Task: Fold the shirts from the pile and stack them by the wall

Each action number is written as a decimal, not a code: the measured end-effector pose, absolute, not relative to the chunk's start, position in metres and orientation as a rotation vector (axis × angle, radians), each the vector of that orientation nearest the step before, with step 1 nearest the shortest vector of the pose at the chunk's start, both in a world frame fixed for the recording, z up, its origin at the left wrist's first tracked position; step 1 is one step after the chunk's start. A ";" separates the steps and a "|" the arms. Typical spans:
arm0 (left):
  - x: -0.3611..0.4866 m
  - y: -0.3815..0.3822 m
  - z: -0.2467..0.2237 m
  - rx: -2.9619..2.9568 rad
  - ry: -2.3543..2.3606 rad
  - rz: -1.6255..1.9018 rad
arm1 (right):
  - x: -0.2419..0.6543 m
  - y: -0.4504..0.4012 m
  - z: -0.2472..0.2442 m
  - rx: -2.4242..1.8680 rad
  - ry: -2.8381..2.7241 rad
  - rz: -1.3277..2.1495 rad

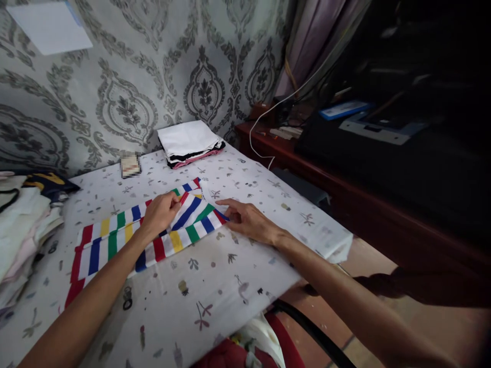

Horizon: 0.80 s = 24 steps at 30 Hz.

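Note:
A shirt (100, 250) with red, blue, green and yellow stripes on white lies partly folded across the table. My left hand (163, 210) is closed on its fabric near the right end, thumb and fingers pinched over a folded-in flap. At the shirt's right corner, my right hand (251, 221) has its index finger stretched out and its other fingers loosely bent. The corner touches or lies just beside those fingertips; exact contact is hard to see. My left forearm hides part of the shirt's near edge.
Folded clothes (190, 139) stand stacked near the wall, a small pixelated item (131, 165) to their left. More garments (26, 225) pile up at the left edge. A printed cloth (238, 286) covers the table. Right of it stands a dark wooden desk (284, 153) with a white cable (256, 125).

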<state>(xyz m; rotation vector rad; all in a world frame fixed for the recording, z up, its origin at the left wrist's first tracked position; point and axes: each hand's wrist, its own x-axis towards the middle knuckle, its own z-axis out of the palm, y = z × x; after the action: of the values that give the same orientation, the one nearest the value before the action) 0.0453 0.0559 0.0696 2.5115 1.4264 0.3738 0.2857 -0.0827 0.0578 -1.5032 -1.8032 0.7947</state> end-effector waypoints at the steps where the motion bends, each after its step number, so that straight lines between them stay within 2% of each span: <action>1: 0.045 0.056 0.070 2.505 1.415 0.385 | 0.286 -0.083 0.058 -1.501 -1.805 0.801; 8: 0.045 0.053 0.071 2.499 1.410 0.409 | 0.288 -0.084 0.057 -1.470 -1.772 0.845; 15: 0.048 0.034 0.078 2.860 1.363 0.505 | 0.290 -0.084 0.057 -1.381 -1.507 0.906; 19: 0.054 0.019 0.086 2.920 0.946 0.518 | 0.294 -0.082 0.058 -1.397 -1.269 0.875; 24: 0.060 0.013 0.069 2.849 0.562 0.385 | 0.290 -0.087 0.064 -1.386 -1.312 0.819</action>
<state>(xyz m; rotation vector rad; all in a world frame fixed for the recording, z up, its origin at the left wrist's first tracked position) 0.0597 0.0125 0.0691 2.8493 0.5621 0.3848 0.2901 -0.0870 0.0637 -1.3856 -1.3117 0.8186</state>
